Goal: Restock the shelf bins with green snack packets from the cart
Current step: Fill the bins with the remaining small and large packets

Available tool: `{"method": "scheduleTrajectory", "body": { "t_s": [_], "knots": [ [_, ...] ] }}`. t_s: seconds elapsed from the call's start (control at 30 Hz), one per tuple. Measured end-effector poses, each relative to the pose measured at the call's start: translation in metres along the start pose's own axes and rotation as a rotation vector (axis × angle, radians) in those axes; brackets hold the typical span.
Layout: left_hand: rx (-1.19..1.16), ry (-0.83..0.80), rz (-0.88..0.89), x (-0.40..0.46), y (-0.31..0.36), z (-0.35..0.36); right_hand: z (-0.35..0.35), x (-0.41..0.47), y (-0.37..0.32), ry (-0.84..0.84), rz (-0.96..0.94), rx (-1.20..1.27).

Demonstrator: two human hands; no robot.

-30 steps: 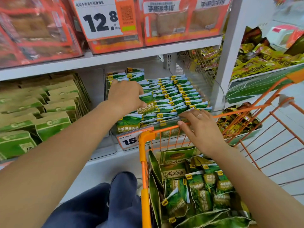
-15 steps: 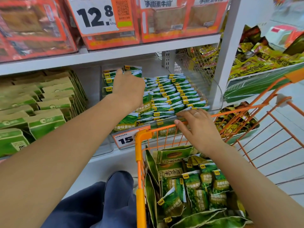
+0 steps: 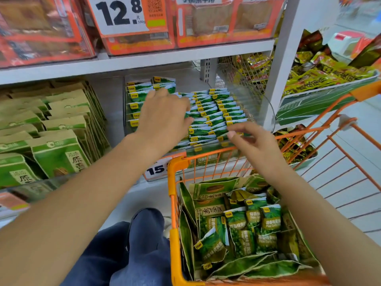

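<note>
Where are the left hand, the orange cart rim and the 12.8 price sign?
left hand point(image 3: 162, 118), head view, back of the hand over the bin.
orange cart rim point(image 3: 172, 203), head view, left corner post.
12.8 price sign point(image 3: 119, 15), head view, white face by the digits.

Green snack packets point(image 3: 212, 114) are packed upright in rows in the clear shelf bin point(image 3: 208, 146), while more point(image 3: 253, 230) are heaped loosely in the orange cart point(image 3: 175, 203).
</note>
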State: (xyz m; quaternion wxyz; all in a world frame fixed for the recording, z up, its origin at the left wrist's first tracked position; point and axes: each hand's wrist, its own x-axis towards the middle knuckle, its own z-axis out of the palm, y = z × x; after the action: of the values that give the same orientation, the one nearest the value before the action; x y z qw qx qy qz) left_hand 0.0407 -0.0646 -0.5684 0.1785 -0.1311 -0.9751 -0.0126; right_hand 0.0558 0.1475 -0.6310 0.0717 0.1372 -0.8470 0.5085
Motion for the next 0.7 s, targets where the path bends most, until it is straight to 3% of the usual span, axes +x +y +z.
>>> {"method": "scheduleTrajectory", "body": {
  "t_s": [0.07, 0.13, 0.27, 0.43, 0.53, 0.7],
  "knots": [
    [-0.242, 0.113, 0.079, -0.030, 0.023, 0.003, -0.012, 0.000, -0.003, 0.010, 0.017, 0.067],
    [-0.343, -0.013, 0.108, -0.060, 0.046, 0.017, -0.023, 0.001, 0.001, -0.135, 0.080, 0.001],
    [-0.350, -0.256, 0.099, -0.089, 0.054, 0.055, -0.033, -0.002, 0.018, -0.524, 0.251, -0.443],
    [-0.364, -0.229, 0.021, -0.088, 0.052, 0.057, -0.003, -0.026, 0.054, -0.901, 0.237, -1.041],
    [-0.330, -0.231, 0.027, -0.090, 0.051, 0.058, 0.011, -0.033, 0.071, -0.918, 0.148, -1.158],
    [-0.348, -0.258, 0.018, -0.088, 0.049, 0.059, 0.002, -0.024, 0.061, -0.838, 0.181, -0.908]
  ]
}}
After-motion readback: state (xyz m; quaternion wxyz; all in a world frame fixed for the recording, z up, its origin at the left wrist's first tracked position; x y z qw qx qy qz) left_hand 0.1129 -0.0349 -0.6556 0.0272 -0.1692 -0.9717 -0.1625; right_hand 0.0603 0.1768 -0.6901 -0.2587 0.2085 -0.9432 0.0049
